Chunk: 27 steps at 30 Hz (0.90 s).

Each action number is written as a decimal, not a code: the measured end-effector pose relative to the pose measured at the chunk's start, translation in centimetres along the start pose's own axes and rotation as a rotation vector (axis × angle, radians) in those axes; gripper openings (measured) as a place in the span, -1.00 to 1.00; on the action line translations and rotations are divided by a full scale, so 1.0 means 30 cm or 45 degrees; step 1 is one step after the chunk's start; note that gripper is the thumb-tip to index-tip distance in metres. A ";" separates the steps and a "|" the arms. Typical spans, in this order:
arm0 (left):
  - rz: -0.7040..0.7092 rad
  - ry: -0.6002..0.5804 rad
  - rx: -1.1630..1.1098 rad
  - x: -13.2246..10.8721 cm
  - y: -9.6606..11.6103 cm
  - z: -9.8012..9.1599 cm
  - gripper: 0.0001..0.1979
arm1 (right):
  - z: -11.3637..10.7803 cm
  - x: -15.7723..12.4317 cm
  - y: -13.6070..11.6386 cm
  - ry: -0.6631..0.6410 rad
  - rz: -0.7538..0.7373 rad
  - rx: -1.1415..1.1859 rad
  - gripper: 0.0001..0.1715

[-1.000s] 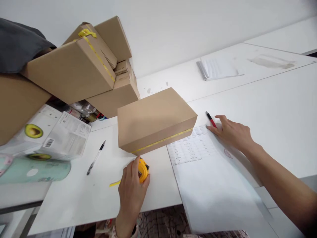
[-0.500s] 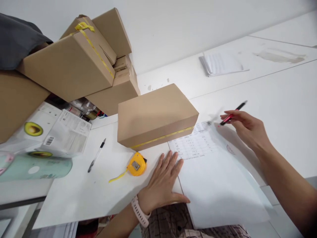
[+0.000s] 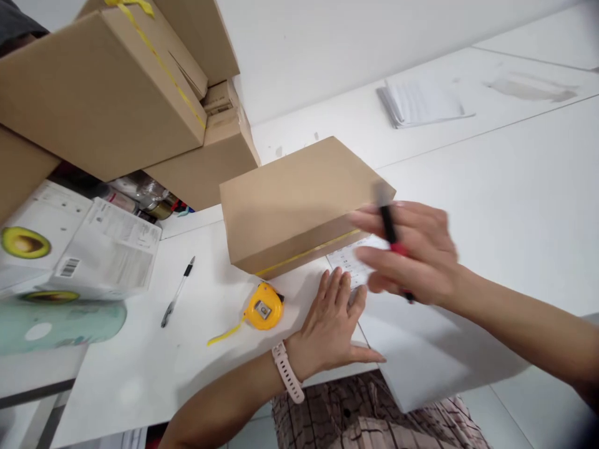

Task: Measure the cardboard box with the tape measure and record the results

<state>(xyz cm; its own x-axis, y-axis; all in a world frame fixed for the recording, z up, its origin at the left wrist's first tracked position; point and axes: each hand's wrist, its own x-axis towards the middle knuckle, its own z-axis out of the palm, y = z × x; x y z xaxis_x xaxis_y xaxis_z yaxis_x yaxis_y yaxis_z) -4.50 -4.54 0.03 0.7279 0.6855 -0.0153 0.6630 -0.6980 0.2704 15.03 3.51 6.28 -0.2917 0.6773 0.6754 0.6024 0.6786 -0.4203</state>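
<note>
Cardboard box [image 3: 294,199]: on white table [image 3: 505,218], beyond paper [image 3: 421,355]
Paper: overhanging table's near edge
Left hand [image 3: 330,324]: flat, gripping nothing, across paper's left edge
Right hand [image 3: 418,255]: grasping black-and-red pen [image 3: 387,223] above paper
Tape measure [image 3: 264,306]: yellow, left of left hand

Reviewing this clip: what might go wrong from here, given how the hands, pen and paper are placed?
1. The printed sheet juts past the front edge of the white table, so it might bend or slip under pressure.
2. The right hand holds the red-and-black pen close to the cardboard box, and might bump it.
3. The yellow tape measure lies near the left hand, which could knock it.
</note>
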 end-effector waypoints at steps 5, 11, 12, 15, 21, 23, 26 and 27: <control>0.016 0.009 0.129 0.010 0.007 0.000 0.12 | 0.165 0.129 0.018 0.025 -0.667 -0.303 -0.68; -0.001 0.060 0.175 0.008 0.010 0.001 0.06 | 0.238 0.239 0.111 -0.004 -0.199 -0.333 -0.61; -0.004 0.066 0.166 0.008 0.009 0.004 0.06 | 0.229 0.251 0.107 0.007 -0.102 -0.307 -0.57; -0.008 0.099 0.142 0.006 0.007 0.014 0.02 | 0.176 0.238 0.053 0.229 0.190 -0.127 -0.38; -0.057 0.220 0.102 0.003 0.000 0.026 -0.05 | 0.117 0.047 -0.040 -0.118 0.861 0.913 -0.20; -0.075 0.229 0.063 0.005 -0.008 0.020 -0.07 | 0.147 -0.013 -0.023 -0.245 1.008 1.028 -0.39; -0.087 0.229 0.001 0.012 -0.025 0.013 -0.10 | 0.212 -0.070 0.010 -0.151 1.127 0.877 -0.56; -0.087 0.228 -0.010 0.015 -0.030 0.013 -0.11 | 0.230 -0.077 0.018 -0.130 1.141 0.835 -0.56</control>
<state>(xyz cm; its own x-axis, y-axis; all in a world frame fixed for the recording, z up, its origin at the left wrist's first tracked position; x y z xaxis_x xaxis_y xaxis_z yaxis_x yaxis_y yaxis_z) -4.70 -3.70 -0.59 0.6382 0.7576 0.1373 0.7079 -0.6474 0.2824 10.91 4.26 0.31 -0.0258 0.9970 -0.0729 0.1253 -0.0691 -0.9897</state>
